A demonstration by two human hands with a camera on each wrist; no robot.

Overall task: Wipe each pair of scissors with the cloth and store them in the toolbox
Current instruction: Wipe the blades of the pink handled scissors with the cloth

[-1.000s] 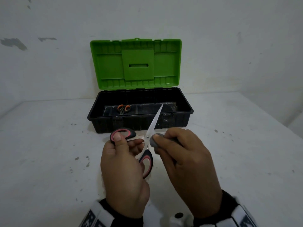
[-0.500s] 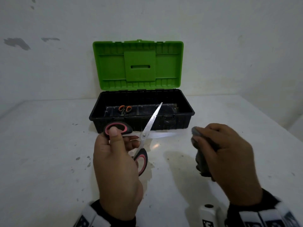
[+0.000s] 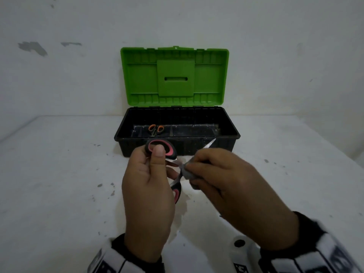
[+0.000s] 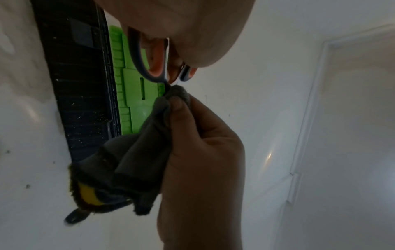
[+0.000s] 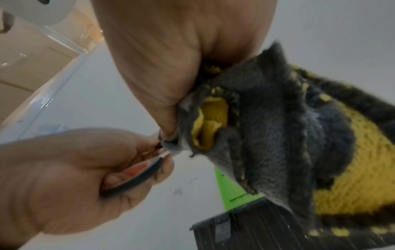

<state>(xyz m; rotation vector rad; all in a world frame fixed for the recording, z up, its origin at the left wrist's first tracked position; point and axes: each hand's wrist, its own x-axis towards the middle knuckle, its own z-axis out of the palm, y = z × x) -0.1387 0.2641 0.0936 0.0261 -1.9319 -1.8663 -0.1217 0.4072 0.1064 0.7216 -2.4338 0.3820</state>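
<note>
Both hands work before the open toolbox (image 3: 177, 134): left hand (image 3: 147, 186) grips the scissors (image 3: 160, 149) by their handles, right hand (image 3: 232, 186) pinches the grey cloth (image 3: 187, 173) around a blade beside the pivot; smaller scissors (image 3: 156, 129) lie inside.

toolbox (image 3: 235, 133) open, lid (image 3: 174, 77) upright | small scissors (image 3: 156, 129) inside left
</note>
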